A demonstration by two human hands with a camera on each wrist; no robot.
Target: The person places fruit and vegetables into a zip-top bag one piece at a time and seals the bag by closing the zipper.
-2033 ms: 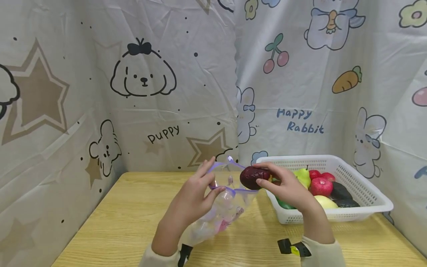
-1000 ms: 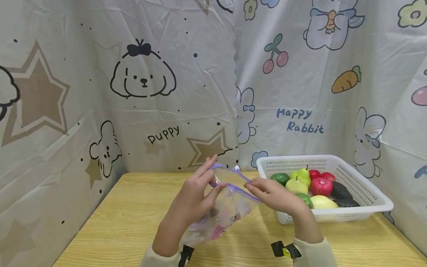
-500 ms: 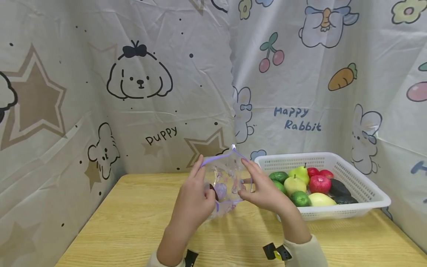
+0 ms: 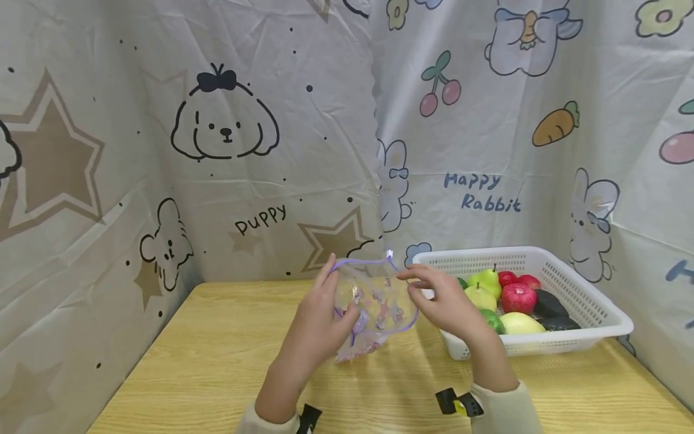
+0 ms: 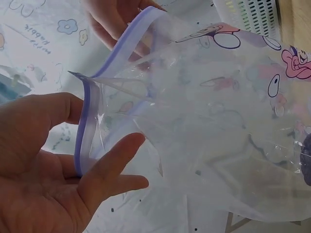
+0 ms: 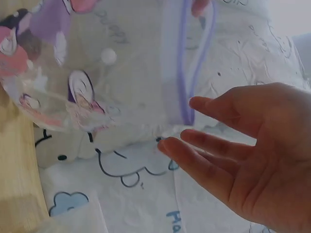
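A clear plastic zip bag [image 4: 379, 301] with purple edging and cartoon prints hangs above the table, its mouth spread wide. My left hand [image 4: 320, 319] holds the left side of the rim; in the left wrist view its fingers [image 5: 109, 170] lie on both sides of the purple strip [image 5: 83, 126]. My right hand [image 4: 447, 301] is by the right side of the mouth. In the right wrist view its fingers [image 6: 209, 177] are spread, the thumb close to the bag's corner [image 6: 187, 116], pinching nothing. A dark round thing [image 5: 306, 160] shows partly inside the bag.
A white perforated basket [image 4: 591, 340] stands on the right of the wooden table [image 4: 211, 349]. In it lie pears [image 4: 486, 282], red apples [image 4: 518, 298], a yellow fruit [image 4: 520, 323], and green and dark fruits [image 4: 551, 304]. A printed curtain [image 4: 244, 181] encloses the back and sides.
My right hand put a dark red-purple fruit into the bag and let it go. Both hands then spread the mouth wider, and my right hand has just come off the rim, a little rightward.
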